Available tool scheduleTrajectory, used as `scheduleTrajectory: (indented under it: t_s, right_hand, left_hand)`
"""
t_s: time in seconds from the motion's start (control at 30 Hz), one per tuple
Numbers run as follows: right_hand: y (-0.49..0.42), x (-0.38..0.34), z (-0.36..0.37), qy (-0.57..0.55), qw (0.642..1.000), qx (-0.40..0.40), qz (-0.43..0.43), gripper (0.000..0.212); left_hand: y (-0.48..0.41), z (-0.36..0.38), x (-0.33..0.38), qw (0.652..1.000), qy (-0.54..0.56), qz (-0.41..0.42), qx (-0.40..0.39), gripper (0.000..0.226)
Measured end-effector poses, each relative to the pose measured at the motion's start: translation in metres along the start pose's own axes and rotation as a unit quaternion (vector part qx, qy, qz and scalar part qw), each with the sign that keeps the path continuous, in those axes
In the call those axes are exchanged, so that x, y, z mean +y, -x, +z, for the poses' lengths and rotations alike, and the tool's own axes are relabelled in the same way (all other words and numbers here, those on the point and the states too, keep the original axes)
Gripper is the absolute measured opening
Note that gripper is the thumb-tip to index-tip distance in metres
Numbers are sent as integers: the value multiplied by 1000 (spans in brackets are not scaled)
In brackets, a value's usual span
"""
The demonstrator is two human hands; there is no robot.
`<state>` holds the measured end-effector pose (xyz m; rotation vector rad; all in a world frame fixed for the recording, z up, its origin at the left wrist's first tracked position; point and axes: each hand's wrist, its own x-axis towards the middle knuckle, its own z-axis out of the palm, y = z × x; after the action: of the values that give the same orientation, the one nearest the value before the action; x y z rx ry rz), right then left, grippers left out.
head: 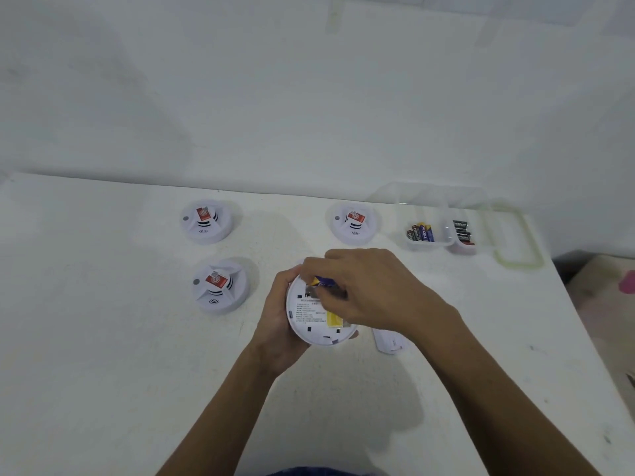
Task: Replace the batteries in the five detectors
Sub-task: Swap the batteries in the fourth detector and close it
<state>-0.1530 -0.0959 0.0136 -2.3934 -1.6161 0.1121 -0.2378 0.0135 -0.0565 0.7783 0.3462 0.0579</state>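
My left hand point(275, 324) grips a round white detector point(309, 324) from the left and below, its back side with printed label facing up. My right hand point(364, 286) reaches over it and pinches a blue and yellow battery point(323, 280) at the open battery bay near the detector's top edge. A yellow patch shows lower in the bay. Three more white detectors stand face up on the table: back left point(206, 221), front left point(220, 286), and back middle point(355, 223). A white cover piece point(388, 341) lies on the table under my right wrist.
A clear plastic tray point(443, 245) at the back right holds several batteries in two compartments. Its clear lid point(515, 242) lies beside it. The white table point(103, 338) ends at the right edge, beyond which the floor is seen. A white wall rises behind.
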Motion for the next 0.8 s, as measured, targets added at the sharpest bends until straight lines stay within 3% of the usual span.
scheduleTrajectory:
  t_s: [0.27,0.5,0.6,0.8]
  right_hand:
    - [-5,8,6,-2,999,-32,-27,9]
    - [0,9,9,-35,999,41,-6,19]
    - [3,8,5,-94,994,54,28,27]
    - [12,11,-4,-265,958,66,91,22]
  left_hand:
    - [0,-5,-5,998,-57,-4,7,66]
    - [-5,-11,-7,999,0,-33,-1,45]
    - [-6,-11,-6,998,36,-55,-14,41]
    - [-7,-12,-5,995,68,-67,-31,44]
